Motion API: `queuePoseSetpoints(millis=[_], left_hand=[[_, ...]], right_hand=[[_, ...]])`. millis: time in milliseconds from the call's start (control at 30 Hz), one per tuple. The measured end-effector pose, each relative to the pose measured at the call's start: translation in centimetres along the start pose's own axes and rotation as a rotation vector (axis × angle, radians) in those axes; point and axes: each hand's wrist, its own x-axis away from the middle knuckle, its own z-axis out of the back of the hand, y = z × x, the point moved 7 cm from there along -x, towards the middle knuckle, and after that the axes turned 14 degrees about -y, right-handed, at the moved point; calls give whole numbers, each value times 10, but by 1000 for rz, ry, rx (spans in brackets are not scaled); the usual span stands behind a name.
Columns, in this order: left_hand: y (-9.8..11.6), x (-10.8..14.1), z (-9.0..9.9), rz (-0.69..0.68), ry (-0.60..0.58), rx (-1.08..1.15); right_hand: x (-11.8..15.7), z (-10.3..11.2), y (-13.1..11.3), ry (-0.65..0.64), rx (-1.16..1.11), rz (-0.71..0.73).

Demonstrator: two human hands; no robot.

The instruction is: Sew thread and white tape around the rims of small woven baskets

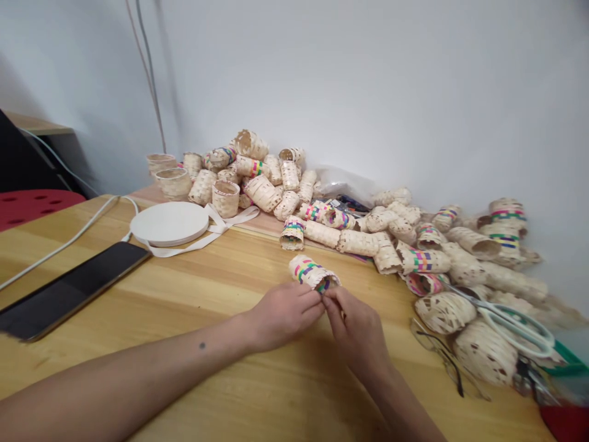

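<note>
A small woven basket (307, 270) with pink, yellow, green and purple strips lies on its side at the middle of the wooden table (221, 301), its open rim turned toward me. My left hand (288, 312) is closed, its fingertips pinching the near edge of the rim. Against the same edge, just to the right, my right hand (352, 322) holds the rim between thumb and forefinger. The fingertips of both hands nearly touch. Whether a thin strip is also between them is too small to tell.
Many woven baskets (359, 242) are heaped along the wall. At left are a phone (73, 288), a white cable (69, 247) and a ribbon roll (169, 223). Scissors (518, 328), eyeglasses (444, 353) and a green-edged item (568, 359) lie at right.
</note>
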Motion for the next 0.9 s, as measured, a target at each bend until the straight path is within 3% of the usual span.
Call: queuePoseSetpoints(millis=[200,400,467,633,733,900], left_hand=[[1,-2,4,-2,-2,0],[-4,0,2,5,-49,51],[-5,0,1,3,-47,49],[-5,-1,-5,-1,-119,47],[-8,0,-6,20,-139,70],[-12,1,0,22,-69,62]], right_hand=[[0,0,16,-22,-249,-209],[-5,-4,14,-114,-428,-150],[-5,3,12,-60,-397,-114],[8,35,12,225,-492,-54],[14,45,6,261,-609,45],[18,48,-5,280,-748,145]])
